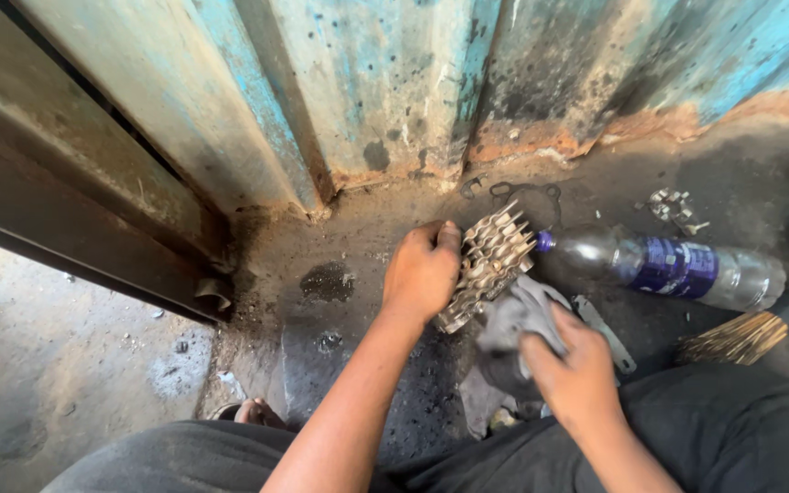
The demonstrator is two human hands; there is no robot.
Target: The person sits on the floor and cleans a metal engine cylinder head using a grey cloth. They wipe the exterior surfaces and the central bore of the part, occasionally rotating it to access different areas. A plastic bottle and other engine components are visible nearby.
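Left hand [422, 271] is gripping the finned part [490, 263], fingers curled over its upper left edge, thumb side hidden behind it. It is holding the part tilted on edge just above the oily floor [340, 265], close to the base of the blue wall [358, 91].

Right hand [570, 365] is bunching a grey rag [513, 315], fingers closed around the cloth and pressing it against the lower right side of the part. Rag and part are touching; how deep the cloth is getting between the fins cannot be told.

To do this wipe well, judging from the grip: the left hand should be bracing the part firmly so it is not rocking, the right hand should be working a folded corner of rag along the fin rows rather than across them, and the part should be getting turned so each face is reached. Fin edges look sharp, so cloth should be staying between fingers and metal.

Outward: a plastic bottle [678, 269] is lying on its side just right of the part, cap toward it. A brush [751, 333] is lying below the bottle. A thin gasket [527, 196] is lying flat behind the part, small metal bits [673, 208] further right. Dark trousers [714, 429] are filling the bottom edge.
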